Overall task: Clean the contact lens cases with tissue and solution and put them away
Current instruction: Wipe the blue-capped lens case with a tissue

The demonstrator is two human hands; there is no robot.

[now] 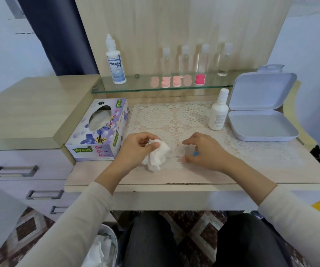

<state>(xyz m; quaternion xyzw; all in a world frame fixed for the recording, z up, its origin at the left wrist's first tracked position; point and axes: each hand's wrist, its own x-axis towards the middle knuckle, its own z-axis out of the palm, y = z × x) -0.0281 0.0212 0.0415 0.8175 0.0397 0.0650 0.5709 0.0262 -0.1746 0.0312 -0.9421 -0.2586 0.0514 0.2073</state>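
White crumpled tissue [156, 156] pinched in left hand [136, 149], grip closed on it, just above the lace mat [174, 116] on the worktop [251, 170]. Right hand [203, 151] curled w/ fingertips on the mat, a small blue piece [195, 153] in its grip; can't tell what it is. Pink lens cases [176, 81] in a row on glass shelf [136, 87], near solution bottle [116, 62]. Open grey box [261, 124] at right, tissue box [99, 132] at left.

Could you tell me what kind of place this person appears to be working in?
Probably a home dressing table or vanity: a glass shelf holds a lens solution bottle and pink lens cases, with a tissue box and drawers beside a lace mat.
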